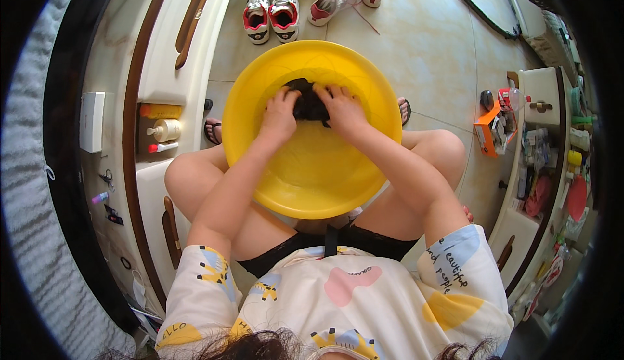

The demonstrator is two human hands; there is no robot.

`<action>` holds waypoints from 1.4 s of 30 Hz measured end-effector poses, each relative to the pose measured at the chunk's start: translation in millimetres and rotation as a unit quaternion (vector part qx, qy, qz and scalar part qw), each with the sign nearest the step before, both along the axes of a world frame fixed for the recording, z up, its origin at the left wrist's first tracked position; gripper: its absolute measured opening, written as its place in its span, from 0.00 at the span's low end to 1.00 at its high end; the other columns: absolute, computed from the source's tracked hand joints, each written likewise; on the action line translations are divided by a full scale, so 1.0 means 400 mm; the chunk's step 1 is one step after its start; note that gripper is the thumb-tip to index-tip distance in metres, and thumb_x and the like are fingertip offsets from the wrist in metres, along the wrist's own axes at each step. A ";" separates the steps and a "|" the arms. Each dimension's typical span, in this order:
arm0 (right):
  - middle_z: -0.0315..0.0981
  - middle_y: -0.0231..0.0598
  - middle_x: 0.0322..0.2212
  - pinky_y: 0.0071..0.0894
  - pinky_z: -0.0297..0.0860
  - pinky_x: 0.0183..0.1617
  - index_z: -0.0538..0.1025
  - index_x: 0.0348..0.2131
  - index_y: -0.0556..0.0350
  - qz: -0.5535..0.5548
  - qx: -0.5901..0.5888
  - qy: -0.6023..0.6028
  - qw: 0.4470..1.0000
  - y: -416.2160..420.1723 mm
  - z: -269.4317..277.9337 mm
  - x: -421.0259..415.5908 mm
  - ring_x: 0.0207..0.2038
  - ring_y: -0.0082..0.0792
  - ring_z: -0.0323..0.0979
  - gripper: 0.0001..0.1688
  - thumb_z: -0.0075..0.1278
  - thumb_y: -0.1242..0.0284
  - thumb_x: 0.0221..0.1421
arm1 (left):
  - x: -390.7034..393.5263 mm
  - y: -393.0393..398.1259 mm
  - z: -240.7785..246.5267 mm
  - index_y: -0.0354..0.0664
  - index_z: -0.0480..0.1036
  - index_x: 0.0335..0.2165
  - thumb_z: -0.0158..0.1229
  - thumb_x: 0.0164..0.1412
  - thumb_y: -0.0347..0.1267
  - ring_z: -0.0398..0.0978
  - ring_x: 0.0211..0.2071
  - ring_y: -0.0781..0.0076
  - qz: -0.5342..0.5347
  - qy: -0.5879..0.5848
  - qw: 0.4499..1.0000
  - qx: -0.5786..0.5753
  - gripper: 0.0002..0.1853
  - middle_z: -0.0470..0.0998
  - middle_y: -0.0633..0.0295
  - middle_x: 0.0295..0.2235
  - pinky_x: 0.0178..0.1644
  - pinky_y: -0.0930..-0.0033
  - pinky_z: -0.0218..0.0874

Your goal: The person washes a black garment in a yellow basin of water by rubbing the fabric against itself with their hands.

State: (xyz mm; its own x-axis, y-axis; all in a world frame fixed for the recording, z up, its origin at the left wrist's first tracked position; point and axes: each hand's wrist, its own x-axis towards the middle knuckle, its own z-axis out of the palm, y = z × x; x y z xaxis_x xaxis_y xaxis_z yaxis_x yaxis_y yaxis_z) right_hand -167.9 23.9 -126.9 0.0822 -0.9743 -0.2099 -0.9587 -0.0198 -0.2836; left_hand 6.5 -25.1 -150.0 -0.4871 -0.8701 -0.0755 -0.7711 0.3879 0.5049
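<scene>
A large round yellow plastic basin [312, 179] stands in front of me between my knees, with what looks like water in its bottom. Inside it, towards the far side, lies a dark, wet-looking cloth item [310, 102]; its exact kind cannot be told. My left hand [282, 112] touches the left edge of the cloth with bent fingers. On the cloth's right side rests my right hand [342, 106], fingers spread over its edge. Both hands are slightly blurred, and the fingertips are partly hidden against the dark cloth.
Several pairs of shoes [271, 16] stand on the tiled floor beyond the basin. A cream cabinet with drawers [168, 43] runs along the left. At the right are an orange box [485, 133], a plastic bottle [511, 99] and a cabinet with filled shelves [541, 87].
</scene>
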 end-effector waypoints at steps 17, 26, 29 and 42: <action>0.64 0.34 0.33 0.36 0.63 0.44 0.70 0.32 0.50 0.116 -0.300 -0.246 0.915 0.026 0.117 0.122 0.40 0.39 0.63 0.12 0.46 0.78 0.41 | -0.032 -0.027 0.146 0.45 0.69 0.39 0.39 0.61 0.55 0.73 0.34 0.70 0.209 0.487 0.567 0.630 0.26 0.74 0.63 0.31 0.37 0.66 0.67; 0.64 0.36 0.35 0.39 0.63 0.46 0.68 0.32 0.52 0.138 -0.311 -0.235 0.911 0.011 0.113 0.122 0.40 0.44 0.62 0.19 0.50 0.81 0.33 | -0.035 -0.029 0.068 0.48 0.69 0.33 0.39 0.64 0.48 0.70 0.28 0.75 0.122 0.570 0.501 0.640 0.19 0.70 0.67 0.22 0.36 0.73 0.63; 0.63 0.37 0.33 0.37 0.64 0.44 0.68 0.31 0.52 0.135 -0.322 -0.243 0.905 0.001 0.114 0.113 0.38 0.43 0.63 0.15 0.49 0.79 0.35 | -0.053 -0.017 0.070 0.48 0.68 0.33 0.40 0.64 0.49 0.69 0.23 0.75 0.186 0.579 0.516 0.604 0.19 0.67 0.66 0.19 0.30 0.73 0.63; 0.66 0.49 0.39 0.41 0.64 0.46 0.68 0.39 0.58 -0.070 -0.101 -0.307 0.944 -0.068 0.068 -0.009 0.44 0.53 0.65 0.22 0.46 0.86 0.38 | -0.035 0.000 0.141 0.42 0.61 0.41 0.50 0.56 0.55 0.67 0.10 0.70 0.194 0.303 0.788 0.500 0.28 0.70 0.62 0.17 0.11 0.75 0.54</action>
State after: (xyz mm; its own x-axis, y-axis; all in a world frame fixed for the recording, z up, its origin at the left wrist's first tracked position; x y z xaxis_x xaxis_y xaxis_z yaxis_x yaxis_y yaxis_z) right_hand -171.6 -3.3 -99.6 -0.0052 -0.9997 0.0257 -0.6127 -0.0172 -0.7901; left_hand -7.5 -24.9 -93.6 -0.4097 -0.6160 -0.6728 -0.2335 -0.6421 0.7302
